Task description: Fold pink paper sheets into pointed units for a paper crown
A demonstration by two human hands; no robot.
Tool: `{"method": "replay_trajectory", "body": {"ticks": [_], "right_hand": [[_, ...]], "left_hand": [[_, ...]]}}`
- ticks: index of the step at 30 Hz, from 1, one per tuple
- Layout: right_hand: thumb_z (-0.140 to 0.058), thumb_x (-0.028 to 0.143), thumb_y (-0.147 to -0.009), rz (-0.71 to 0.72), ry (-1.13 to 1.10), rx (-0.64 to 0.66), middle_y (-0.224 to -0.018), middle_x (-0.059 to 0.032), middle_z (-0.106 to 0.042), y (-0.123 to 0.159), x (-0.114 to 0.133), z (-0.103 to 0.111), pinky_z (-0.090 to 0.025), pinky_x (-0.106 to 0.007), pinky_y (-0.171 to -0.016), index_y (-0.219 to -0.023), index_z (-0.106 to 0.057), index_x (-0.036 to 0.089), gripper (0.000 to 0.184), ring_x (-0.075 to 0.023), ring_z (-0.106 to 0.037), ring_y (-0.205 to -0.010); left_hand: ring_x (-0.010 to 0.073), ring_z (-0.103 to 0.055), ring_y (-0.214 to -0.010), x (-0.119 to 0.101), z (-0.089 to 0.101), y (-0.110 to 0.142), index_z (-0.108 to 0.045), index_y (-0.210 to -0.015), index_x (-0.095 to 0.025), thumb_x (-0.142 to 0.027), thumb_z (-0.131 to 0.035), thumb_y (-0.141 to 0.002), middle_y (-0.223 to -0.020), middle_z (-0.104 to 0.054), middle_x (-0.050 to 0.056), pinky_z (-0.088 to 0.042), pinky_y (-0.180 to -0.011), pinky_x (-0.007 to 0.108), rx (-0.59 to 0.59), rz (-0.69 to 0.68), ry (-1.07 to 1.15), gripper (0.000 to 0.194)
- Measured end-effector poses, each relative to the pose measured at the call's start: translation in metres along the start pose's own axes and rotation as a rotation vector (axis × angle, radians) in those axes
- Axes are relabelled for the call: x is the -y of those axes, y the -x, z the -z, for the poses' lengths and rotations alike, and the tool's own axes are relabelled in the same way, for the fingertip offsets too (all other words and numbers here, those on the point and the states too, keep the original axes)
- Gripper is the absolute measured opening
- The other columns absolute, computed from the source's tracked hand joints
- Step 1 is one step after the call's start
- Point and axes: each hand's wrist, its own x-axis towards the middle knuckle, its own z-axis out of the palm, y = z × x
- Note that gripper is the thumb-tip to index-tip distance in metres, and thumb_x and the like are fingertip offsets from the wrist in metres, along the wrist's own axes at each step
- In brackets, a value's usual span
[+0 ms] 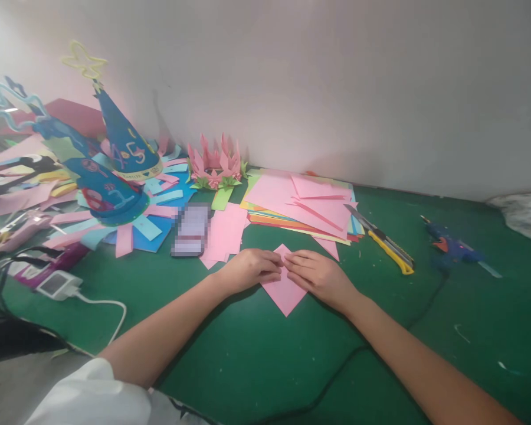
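Observation:
A small pink square of paper (286, 298) lies on the green table, turned so one corner points toward me. My left hand (250, 269) is at its left edge, fingers curled together and pressing near the upper middle. From the other side, my right hand (322, 276) has its fingers together on the paper's upper right part. The fingertips of both hands almost meet over the sheet, hiding part of it; whether a fold runs beneath them is hard to see. Pink paper pieces (230, 227) and a phone (190, 230) lie beyond my left hand.
A stack of coloured paper (269, 195) lies behind my hands. To the right are a yellow utility knife (389, 251) and a blue glue gun (455, 248) with its cord crossing the table. Blue cone hats (121, 133) and a pink paper crown (215, 168) stand at the back left.

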Motion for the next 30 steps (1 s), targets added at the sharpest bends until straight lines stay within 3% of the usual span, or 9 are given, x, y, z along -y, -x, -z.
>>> {"method": "replay_trajectory", "body": {"ticks": [6, 19, 30], "right_hand": [[-0.05, 0.015, -0.09, -0.003, 0.022, -0.015, -0.102, -0.0079, -0.071, 0.002, 0.0, -0.001, -0.054, -0.038, -0.09, -0.101, -0.068, 0.013, 0.021, -0.0205, -0.064, -0.097], [-0.047, 0.02, -0.092, -0.026, 0.047, 0.041, -0.105, -0.0092, -0.069, 0.003, -0.001, 0.001, -0.055, -0.04, -0.086, -0.107, -0.066, 0.017, 0.024, -0.0216, -0.061, -0.099], [-0.048, 0.017, -0.091, -0.015, 0.017, 0.045, -0.107, -0.0072, -0.069, 0.001, 0.001, 0.002, -0.054, -0.038, -0.088, -0.107, -0.066, 0.016, 0.024, -0.0208, -0.06, -0.102]], "left_hand": [[0.0144, -0.063, -0.099, 0.004, 0.003, -0.002, -0.069, -0.087, -0.019, -0.032, -0.052, -0.09, -0.103, -0.068, 0.004, -0.031, -0.108, 0.034, -0.007, -0.022, 0.002, 0.022], [0.0137, -0.06, -0.102, 0.001, 0.009, -0.005, -0.064, -0.091, -0.021, -0.024, -0.054, -0.087, -0.108, -0.065, 0.003, -0.019, -0.112, 0.043, 0.026, 0.094, 0.017, 0.011], [0.0128, -0.047, -0.124, 0.004, 0.03, -0.002, -0.058, -0.112, -0.024, -0.009, -0.036, -0.093, -0.124, -0.06, 0.002, -0.01, -0.114, 0.042, 0.191, 0.031, 0.058, 0.032]]}}
